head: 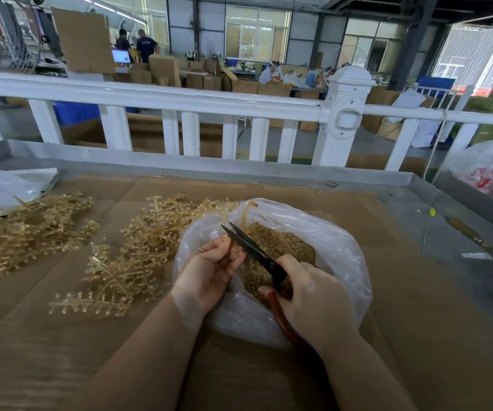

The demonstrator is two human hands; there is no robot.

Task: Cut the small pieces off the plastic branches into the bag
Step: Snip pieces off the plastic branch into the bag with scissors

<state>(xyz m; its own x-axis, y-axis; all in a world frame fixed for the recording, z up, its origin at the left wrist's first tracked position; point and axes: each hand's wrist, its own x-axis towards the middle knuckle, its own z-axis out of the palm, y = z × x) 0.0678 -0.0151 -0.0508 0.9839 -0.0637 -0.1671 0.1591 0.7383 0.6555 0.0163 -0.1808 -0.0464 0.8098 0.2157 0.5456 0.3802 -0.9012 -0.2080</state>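
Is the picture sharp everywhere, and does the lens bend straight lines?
Head view: the white railing bows from wide-angle distortion; the branches at lower left smear with blur; the scissors over the bag look fairly sharp; daylight washes out the far windows.

We find no writing we can read. The red marks on the bag (488, 173) right of the hands are too blurred.

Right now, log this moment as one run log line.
left hand: holds branch over bag | right hand: grips scissors, blades apart | cut pieces: in bag | uncut branches: left of bag
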